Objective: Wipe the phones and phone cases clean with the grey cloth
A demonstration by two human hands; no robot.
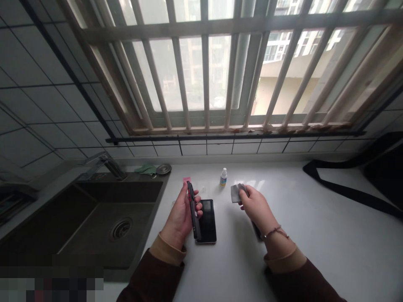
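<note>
My left hand (pixel 181 214) is closed around a dark phone (pixel 192 209), held on its edge above the white counter. A second black phone (pixel 208 221) lies flat on the counter just right of it. My right hand (pixel 256 207) pinches a small grey cloth (pixel 236 193) a little above the counter. A small white bottle with a blue label (pixel 223 177) stands upright between and beyond the two hands. A small pink item (pixel 187 179) lies behind the held phone.
A dark sink (pixel 94 218) with a drain and a tap (pixel 105 164) fills the left. A green rag (pixel 145 169) and a metal strainer (pixel 163 168) lie at its back corner. A black strap and bag (pixel 362 184) lie at the right. Barred window behind.
</note>
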